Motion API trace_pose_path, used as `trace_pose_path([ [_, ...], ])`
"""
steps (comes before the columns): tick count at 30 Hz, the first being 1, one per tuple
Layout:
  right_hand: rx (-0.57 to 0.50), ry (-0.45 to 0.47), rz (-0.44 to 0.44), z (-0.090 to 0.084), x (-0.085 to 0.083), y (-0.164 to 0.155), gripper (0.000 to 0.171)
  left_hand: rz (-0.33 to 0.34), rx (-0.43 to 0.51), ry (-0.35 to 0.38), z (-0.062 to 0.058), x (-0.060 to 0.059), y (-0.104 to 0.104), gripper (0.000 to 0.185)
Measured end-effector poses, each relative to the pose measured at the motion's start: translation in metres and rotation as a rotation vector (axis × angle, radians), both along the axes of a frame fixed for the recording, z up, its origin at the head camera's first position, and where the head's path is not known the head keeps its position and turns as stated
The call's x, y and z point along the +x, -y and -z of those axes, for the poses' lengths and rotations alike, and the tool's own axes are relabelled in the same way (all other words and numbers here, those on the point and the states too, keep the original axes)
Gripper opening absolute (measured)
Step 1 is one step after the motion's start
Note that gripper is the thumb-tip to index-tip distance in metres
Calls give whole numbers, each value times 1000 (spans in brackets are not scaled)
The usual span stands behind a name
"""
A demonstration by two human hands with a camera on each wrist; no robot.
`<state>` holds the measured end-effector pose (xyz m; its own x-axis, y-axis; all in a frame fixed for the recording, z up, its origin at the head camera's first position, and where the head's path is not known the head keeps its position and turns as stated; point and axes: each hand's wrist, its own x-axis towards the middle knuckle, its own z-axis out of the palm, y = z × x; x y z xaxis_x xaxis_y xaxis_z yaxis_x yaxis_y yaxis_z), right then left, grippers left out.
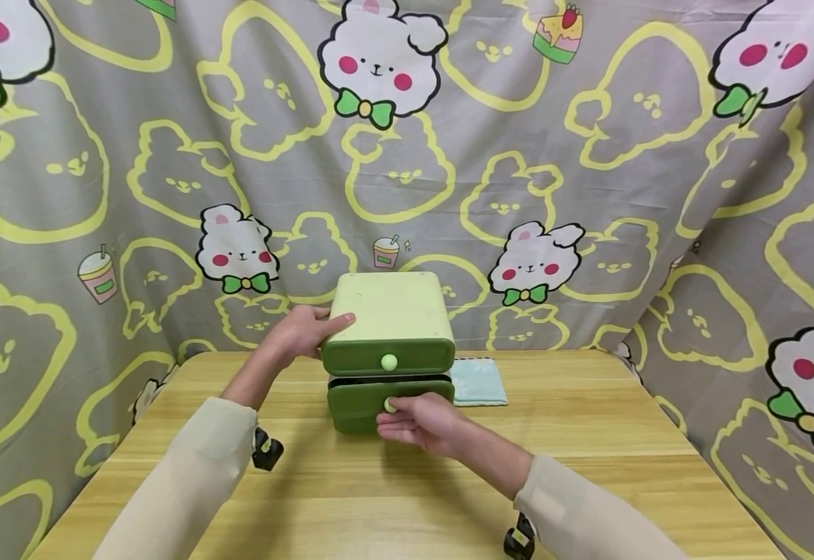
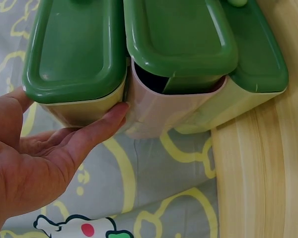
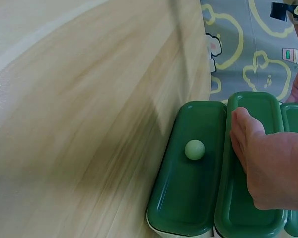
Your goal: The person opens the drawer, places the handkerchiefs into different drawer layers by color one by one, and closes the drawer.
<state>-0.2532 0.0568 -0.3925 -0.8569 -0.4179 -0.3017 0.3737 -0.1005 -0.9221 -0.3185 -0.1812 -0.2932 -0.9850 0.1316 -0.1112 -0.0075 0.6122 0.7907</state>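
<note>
Drawer unit (image 1: 389, 323), a small green plastic one, stands near the far edge of the table (image 1: 589, 467), about at the middle. Going from left to right, I see first my left hand (image 1: 302, 330) at the unit's left side: the fingers (image 2: 97, 131) lie nearly straight against the pale side wall and the thumb rests on the top. Then comes the lower drawer (image 1: 358, 408), standing slightly out of the shell. My right hand (image 1: 421, 424) is at its round knob (image 1: 390, 404), the fingers curled around it in a pinch, as far as the head view shows. Behind the unit to the right lies a light blue cloth (image 1: 478, 381). I judge the unit light, stiff and rather smooth, so it may slide when the drawer moves; the knob is the proper place to hold, with the shell held steady.
</note>
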Motion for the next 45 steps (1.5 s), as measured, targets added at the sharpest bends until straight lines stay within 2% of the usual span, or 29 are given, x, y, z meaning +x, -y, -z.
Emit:
trace_pose_path([
  [6,-12,11,4,0,-6,0,41,3,6,-1,0,0,-1,74],
  [16,-33,20,24,3,-15,2,37,3,17,-4,1,0,-1,73],
  [36,1,8,32,2,-21,3,35,9,4,-5,-1,1,-1,72],
  [45,2,1,3,3,-19,0,34,4,8,-4,-1,2,-1,72],
])
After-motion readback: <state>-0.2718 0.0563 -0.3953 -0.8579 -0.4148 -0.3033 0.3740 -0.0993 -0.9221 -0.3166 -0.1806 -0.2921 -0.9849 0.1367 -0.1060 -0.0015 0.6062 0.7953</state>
